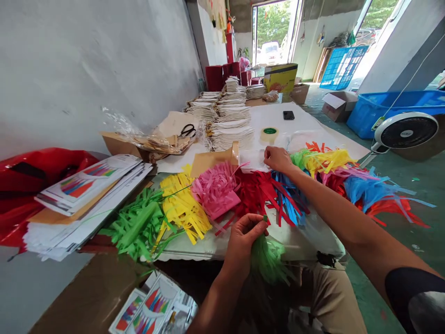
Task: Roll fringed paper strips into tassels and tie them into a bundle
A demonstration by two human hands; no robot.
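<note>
Low in the middle of the frame, here hangs the green tassel (269, 260), strands down, its top pinched snugly between the thumb and fingers of the left hand (246, 234). Up nearer the centre, the right hand (278, 158) is curled, fingertips bent in at some clear plastic (253, 158); whether they grip anything, one cannot tell. Good form, by the look of it: pinch firmly at the top only, leave the strands loose and uncrushed. A light right-hand touch should pay off too, because red strips (252, 188) and blue strips (295, 214) lie just below that hand, and a careless drag could tangle them. Leftward sit the pink bundle (217, 188) and yellow bundle (184, 208)!
</note>
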